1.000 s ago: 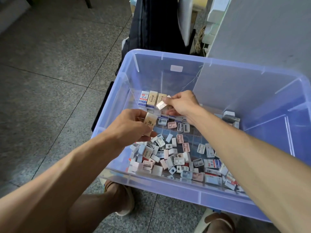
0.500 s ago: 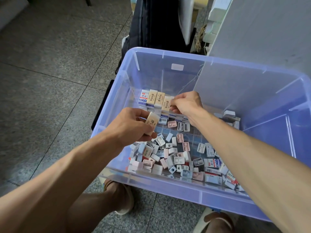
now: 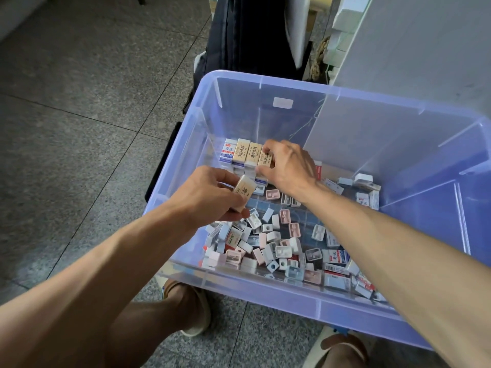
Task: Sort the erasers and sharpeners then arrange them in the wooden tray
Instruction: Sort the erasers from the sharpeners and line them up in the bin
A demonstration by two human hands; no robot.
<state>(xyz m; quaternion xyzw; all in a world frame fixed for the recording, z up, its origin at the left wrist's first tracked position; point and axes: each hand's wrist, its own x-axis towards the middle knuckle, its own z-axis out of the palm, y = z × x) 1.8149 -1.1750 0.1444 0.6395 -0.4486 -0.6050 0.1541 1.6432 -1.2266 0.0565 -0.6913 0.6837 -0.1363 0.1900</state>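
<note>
Purple plastic bin (image 3: 265, 293) holding loose sharpeners (image 3: 276, 243) and a row of erasers (image 3: 243, 152), left hand (image 3: 207, 197) gripping beige eraser (image 3: 244, 191), right hand (image 3: 287, 166) pinching the row's end eraser (image 3: 265, 158).

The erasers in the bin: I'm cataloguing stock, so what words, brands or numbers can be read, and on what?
"考试" on the white-and-blue eraser at the left end of the row.
"2B" on the same eraser's blue band.
Tan erasers in the row: dark characters, too blurred to read.
Tan eraser in the left hand: print unreadable.
Right hand grips another tan eraser; unreadable.
Loose pile: labels too small.
</note>
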